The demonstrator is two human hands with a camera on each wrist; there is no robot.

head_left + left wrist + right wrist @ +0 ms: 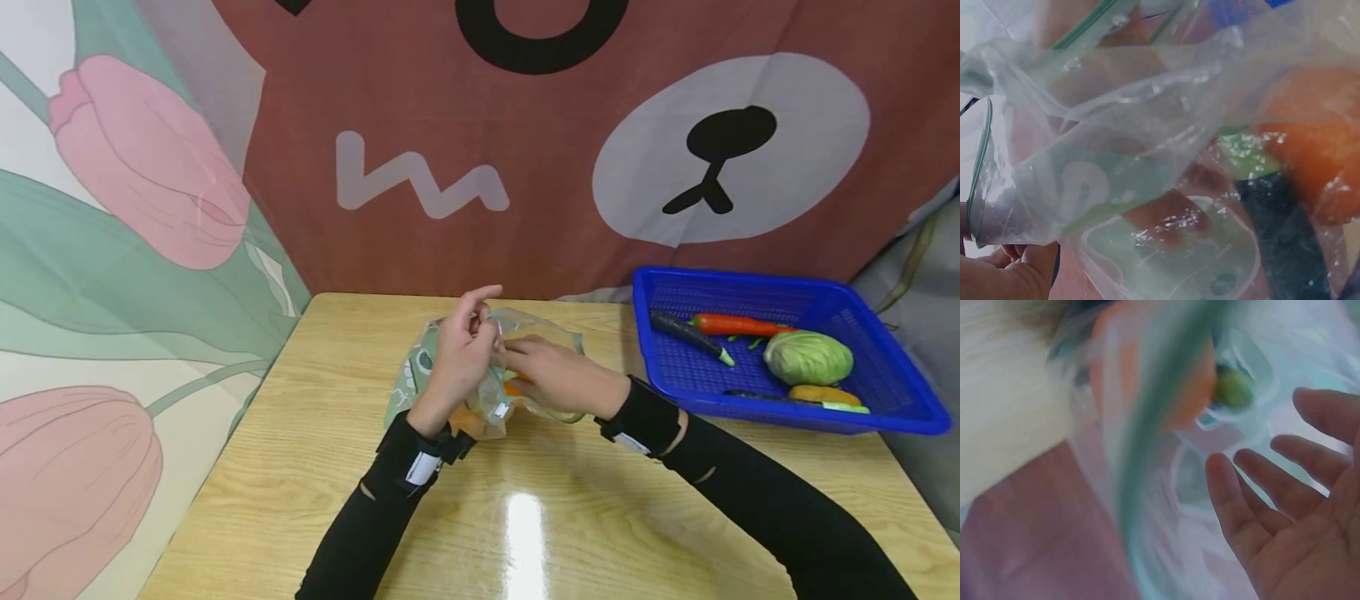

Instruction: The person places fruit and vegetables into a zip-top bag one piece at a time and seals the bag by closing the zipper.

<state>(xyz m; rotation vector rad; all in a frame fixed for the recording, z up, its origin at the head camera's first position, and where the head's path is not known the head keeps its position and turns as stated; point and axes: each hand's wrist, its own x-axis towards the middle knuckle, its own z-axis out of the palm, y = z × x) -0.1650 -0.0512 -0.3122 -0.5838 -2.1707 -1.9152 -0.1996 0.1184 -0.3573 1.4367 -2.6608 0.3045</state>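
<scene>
A clear zip bag (414, 375) with a green printed pattern and a green zip strip (1147, 431) lies on the table before me. My left hand (463, 350) pinches the bag's edge near its mouth, the index finger pointing outward. My right hand (558, 375) is at the bag's mouth, its fingers spread and relaxed with nothing in them in the right wrist view. Inside the bag, a round orange item (1319, 150) lies beside a dark vegetable with a light green end (1288, 237). A small green item (1234, 390) shows blurred next to the orange one.
A blue plastic basket (795, 287) stands at the table's right. In it are a cabbage (808, 358), a red chili pepper (738, 325), a dark eggplant (686, 333) and a yellow vegetable (825, 395). A printed cloth (420, 250) hangs along the table's back edge.
</scene>
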